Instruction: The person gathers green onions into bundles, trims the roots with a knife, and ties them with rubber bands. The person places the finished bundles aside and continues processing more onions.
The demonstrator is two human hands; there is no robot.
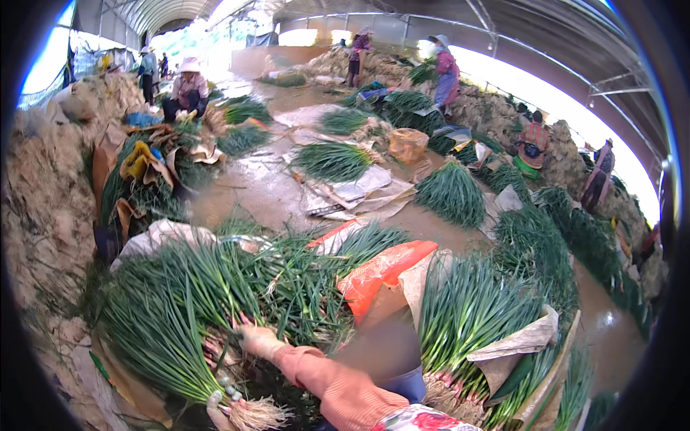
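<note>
My left hand, only partly in view at the lower edge, wraps round a bunch of green onions just above its pale roots. The long leaves of that bunch fan up and to the left. From the lower right my right arm reaches across in an orange-pink sleeve. My gloved right hand closes on the reddish lower stalks of some green onions in the loose heap; its fingertips are partly hidden among them. Stalks with pinkish bases lie between the two hands.
On my right stands a large upright bundle of green onions wrapped in pale sacking. An orange-red bag lies beyond my arm. More piles rest on the wet floor. A person crouches at the far left; several others work farther back.
</note>
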